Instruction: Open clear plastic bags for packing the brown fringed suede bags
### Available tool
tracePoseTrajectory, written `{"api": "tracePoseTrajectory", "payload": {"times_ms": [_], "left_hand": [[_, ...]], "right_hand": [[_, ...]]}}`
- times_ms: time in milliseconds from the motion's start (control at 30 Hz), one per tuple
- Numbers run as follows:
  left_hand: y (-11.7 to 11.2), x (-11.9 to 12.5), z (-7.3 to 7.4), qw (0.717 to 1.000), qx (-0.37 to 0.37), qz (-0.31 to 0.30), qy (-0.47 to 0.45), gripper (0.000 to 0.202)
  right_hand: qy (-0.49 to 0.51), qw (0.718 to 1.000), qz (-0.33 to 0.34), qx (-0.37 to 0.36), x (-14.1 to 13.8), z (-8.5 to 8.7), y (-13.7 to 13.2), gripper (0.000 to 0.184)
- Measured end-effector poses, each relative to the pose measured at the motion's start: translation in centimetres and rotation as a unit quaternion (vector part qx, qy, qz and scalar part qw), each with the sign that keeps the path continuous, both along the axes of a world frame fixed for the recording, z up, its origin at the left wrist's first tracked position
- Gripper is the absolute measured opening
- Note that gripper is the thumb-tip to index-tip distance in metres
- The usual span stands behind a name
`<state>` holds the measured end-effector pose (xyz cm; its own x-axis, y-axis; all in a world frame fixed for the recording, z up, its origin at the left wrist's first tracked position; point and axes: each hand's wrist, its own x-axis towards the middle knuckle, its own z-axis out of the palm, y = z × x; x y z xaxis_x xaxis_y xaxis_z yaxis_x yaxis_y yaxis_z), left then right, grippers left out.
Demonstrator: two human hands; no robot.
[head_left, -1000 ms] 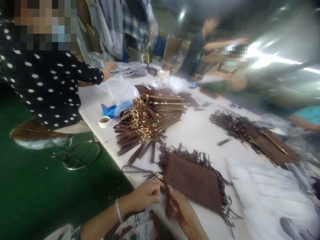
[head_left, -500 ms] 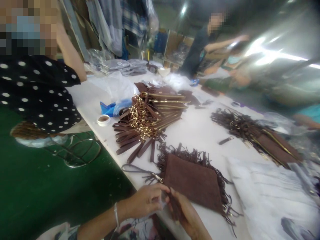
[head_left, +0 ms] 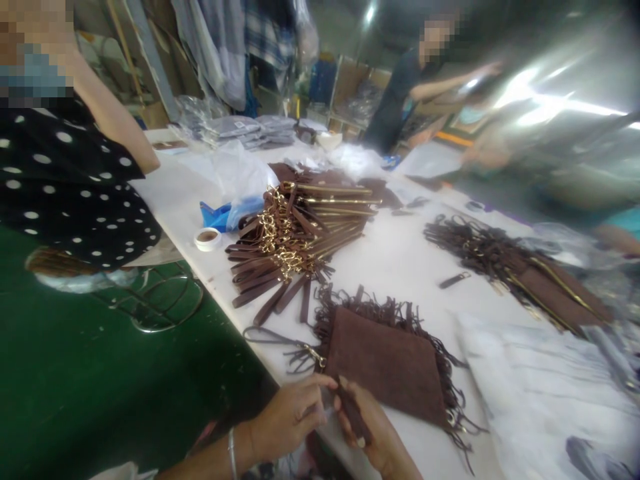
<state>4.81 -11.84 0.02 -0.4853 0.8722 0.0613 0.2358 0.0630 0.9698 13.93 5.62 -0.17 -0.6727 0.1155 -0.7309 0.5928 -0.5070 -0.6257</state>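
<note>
At the table's front edge, my right hand [head_left: 375, 427] is closed around a short dark brown leather strap [head_left: 354, 415]. My left hand [head_left: 293, 415] is curled beside the strap's upper end, index fingertip close to it; a small pale, see-through patch shows between its fingers, too blurred to name. Just beyond both hands lies a flat brown fringed pouch [head_left: 387, 360], with a thin wrist loop [head_left: 277, 339] attached by a gold clasp at its left corner.
Beyond the pouch is a pile of brown zippered pouches [head_left: 335, 207] with straps and gold clasps. A tape roll [head_left: 207, 240] sits near the left edge. More fringed pouches [head_left: 540, 273] and white sheets [head_left: 545, 387] lie at right. A co-worker in polka dots [head_left: 75, 187] is at left.
My right hand has turned slightly, showing more of the strap. My left hand has shifted a little lower. The polka-dot co-worker has leaned left, and a co-worker's white sheet at the back has moved.
</note>
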Motion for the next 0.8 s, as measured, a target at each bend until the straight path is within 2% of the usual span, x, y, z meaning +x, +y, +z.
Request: {"api": "tracePoseTrajectory", "payload": {"times_ms": [200, 267, 333, 467, 533, 600, 800], "left_hand": [[-0.3, 1.2, -0.2, 0.999, -0.010, 0.008, 0.033, 0.011], [-0.2, 1.4, -0.5, 0.998, -0.034, 0.016, 0.051, 0.013], [0.0, 1.2, -0.6, 0.993, -0.077, -0.005, 0.094, 0.010], [0.9, 0.2, 0.0, 0.958, -0.165, -0.087, 0.217, 0.006], [1.3, -0.2, 0.6, 0.948, -0.184, -0.094, 0.243, 0.008], [1.4, -0.5, 1.1, 0.944, -0.189, -0.096, 0.254, 0.009], [1.3, -0.9, 1.9, 0.921, -0.153, -0.169, 0.315, 0.004]], "right_hand": [[0.016, 0.999, 0.037, 0.032, 0.0, -0.1, -0.2, 0.055], [0.035, 0.996, 0.066, 0.046, 0.0, -0.2, -0.3, 0.061], [0.044, 0.992, 0.098, 0.070, -0.1, -0.2, -0.3, 0.068], [0.012, 0.969, 0.161, 0.189, -0.4, 0.2, 0.5, 0.075], [-0.012, 0.949, 0.172, 0.263, -0.2, 0.4, 1.1, 0.075], [-0.016, 0.942, 0.155, 0.298, 0.1, 0.5, 1.5, 0.073], [0.015, 0.957, 0.046, 0.286, 1.4, 0.7, 0.8, 0.062]]}}
